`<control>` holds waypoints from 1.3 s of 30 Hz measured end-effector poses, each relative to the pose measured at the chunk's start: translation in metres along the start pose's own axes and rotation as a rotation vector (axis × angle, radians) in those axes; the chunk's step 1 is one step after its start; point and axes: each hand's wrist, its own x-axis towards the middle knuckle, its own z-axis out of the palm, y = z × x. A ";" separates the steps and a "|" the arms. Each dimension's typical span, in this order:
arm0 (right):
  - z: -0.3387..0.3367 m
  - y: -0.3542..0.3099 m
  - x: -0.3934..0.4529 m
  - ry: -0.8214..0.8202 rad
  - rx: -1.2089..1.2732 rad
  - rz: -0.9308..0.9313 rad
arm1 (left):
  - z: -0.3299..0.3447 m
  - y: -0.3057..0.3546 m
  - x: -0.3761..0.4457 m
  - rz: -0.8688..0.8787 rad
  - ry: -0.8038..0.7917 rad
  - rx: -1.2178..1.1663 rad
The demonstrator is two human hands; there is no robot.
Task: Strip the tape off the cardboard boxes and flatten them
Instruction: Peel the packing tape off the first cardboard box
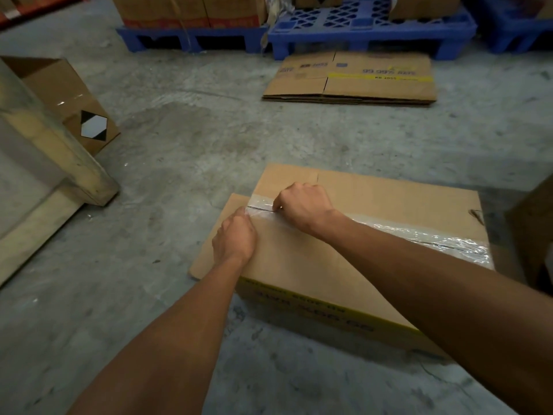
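Note:
A brown cardboard box [374, 205] lies on the concrete floor in front of me. Clear tape [425, 235] runs along the seam of its top flaps. My left hand [235, 238] has its fingers curled at the left end of the seam and pinches the clear tape there. My right hand [302, 205] sits just right of it with its fingers curled down onto the tape at the seam. A short stretch of the seam shows as a dark slit between the two hands. The fingertips of both hands are hidden.
A stack of flattened boxes [350, 79] lies farther ahead on the floor. Blue plastic pallets [368, 28] with boxes line the back. An open box with a diamond label [74, 106] stands at left behind a wooden pallet [59, 163]. Another box edge [535, 223] shows at right.

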 end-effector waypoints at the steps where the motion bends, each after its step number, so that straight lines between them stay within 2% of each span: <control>1: 0.000 0.000 0.000 -0.001 0.013 0.005 | 0.002 -0.001 0.000 0.065 0.027 0.017; 3: -0.002 0.000 0.001 0.006 0.029 0.010 | 0.004 -0.002 -0.001 0.276 0.058 0.054; 5: -0.004 0.001 -0.001 0.015 0.017 -0.002 | 0.004 -0.004 0.000 0.405 -0.018 0.040; 7: -0.005 0.006 -0.004 0.014 -0.031 -0.013 | 0.007 -0.007 0.006 0.418 -0.055 0.004; 11: -0.008 0.028 -0.018 -0.030 -0.082 -0.013 | 0.011 -0.001 0.008 0.381 0.046 0.054; 18: -0.019 0.077 -0.061 -0.074 -0.131 0.015 | 0.015 0.063 0.006 0.270 0.060 0.242; 23: -0.020 0.111 -0.093 -0.090 -0.139 0.051 | 0.040 0.101 0.005 0.528 -0.125 0.113; 27: -0.021 0.134 -0.121 -0.067 -0.166 0.090 | 0.058 0.142 -0.001 0.645 -0.228 0.113; 30: -0.019 0.141 -0.134 -0.052 -0.213 0.109 | 0.065 0.173 -0.004 0.676 -0.310 0.126; 36: -0.015 0.147 -0.158 0.011 -0.278 0.107 | 0.072 0.220 -0.015 0.682 -0.377 0.142; 39: -0.010 0.155 -0.165 0.029 -0.305 0.115 | 0.080 0.217 -0.023 0.696 -0.321 0.147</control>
